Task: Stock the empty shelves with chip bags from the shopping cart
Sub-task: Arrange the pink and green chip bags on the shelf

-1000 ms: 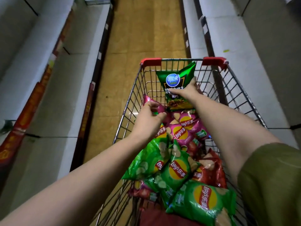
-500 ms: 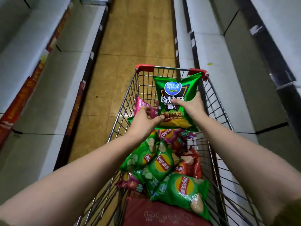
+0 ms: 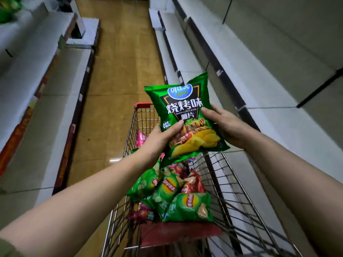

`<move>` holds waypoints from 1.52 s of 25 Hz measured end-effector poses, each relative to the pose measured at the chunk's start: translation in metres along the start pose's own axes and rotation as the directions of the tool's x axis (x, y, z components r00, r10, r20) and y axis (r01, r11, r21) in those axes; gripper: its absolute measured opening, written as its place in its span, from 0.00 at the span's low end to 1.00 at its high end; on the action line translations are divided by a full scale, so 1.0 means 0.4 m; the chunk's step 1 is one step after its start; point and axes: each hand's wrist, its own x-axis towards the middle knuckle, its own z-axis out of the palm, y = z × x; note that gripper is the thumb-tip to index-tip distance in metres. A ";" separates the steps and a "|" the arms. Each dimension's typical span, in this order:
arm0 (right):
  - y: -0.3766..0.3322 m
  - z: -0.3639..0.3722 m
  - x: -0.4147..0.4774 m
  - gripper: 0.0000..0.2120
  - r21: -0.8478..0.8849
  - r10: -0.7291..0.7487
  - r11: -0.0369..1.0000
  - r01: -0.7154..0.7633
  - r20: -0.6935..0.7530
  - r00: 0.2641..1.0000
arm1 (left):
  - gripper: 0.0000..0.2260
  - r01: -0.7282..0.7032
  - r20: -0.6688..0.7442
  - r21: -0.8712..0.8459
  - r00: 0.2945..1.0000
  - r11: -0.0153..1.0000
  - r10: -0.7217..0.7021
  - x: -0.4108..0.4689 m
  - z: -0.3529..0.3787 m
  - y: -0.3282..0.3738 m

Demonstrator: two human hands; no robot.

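A dark green barbecue chip bag (image 3: 187,115) is held up above the shopping cart (image 3: 239,197) by both hands. My left hand (image 3: 161,138) grips its lower left edge, thumb on the front. My right hand (image 3: 222,125) grips its right side from behind, thumb over the front. Below, the wire cart holds several green, red and pink chip bags (image 3: 174,193). White shelves (image 3: 278,115) run along the right, close to the cart.
Another run of white shelves (image 3: 42,101) with red price strips lines the left side. A yellow-brown tiled aisle floor (image 3: 118,71) stretches ahead between them. Green bags (image 3: 7,10) sit on the far upper left shelf.
Both hands have lifted the green barbecue bag up out of the cart. My left hand left the pink bag and took the green bag's left edge. The view tilted towards the right shelves.
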 end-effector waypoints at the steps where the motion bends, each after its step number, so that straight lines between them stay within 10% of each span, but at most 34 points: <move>1: -0.018 -0.002 -0.036 0.34 -0.024 0.004 1.000 -0.004 -0.021 1.000 | 0.26 -0.024 0.004 -0.006 1.000 1.000 0.024 -0.019 0.009 0.023; 11: -0.259 -0.034 -0.499 0.13 -0.216 -0.357 0.933 0.287 -0.462 0.812 | 0.44 -0.303 0.333 0.045 0.903 0.952 0.272 -0.226 0.262 0.257; 16: -0.316 -0.080 -0.804 0.22 -0.330 -0.435 0.900 0.284 -0.640 0.634 | 0.24 -0.345 0.551 0.023 0.787 0.938 0.276 -0.355 0.492 0.306; 26: -0.276 -0.159 -1.368 0.14 -0.234 -0.305 0.920 0.315 -0.931 0.202 | 0.21 -0.415 0.878 0.144 0.472 0.898 0.077 -0.652 0.969 0.330; 34: -0.273 -0.354 -1.496 0.23 -0.111 -0.100 0.948 0.298 -0.994 -0.052 | 0.31 -0.554 0.922 0.253 0.387 0.793 -0.024 -0.632 1.297 0.349; 38: -0.278 -0.457 -1.519 0.13 -0.082 -0.043 0.965 0.251 -0.987 -0.155 | 0.15 -0.582 0.935 0.254 0.353 0.773 -0.042 -0.594 1.437 0.316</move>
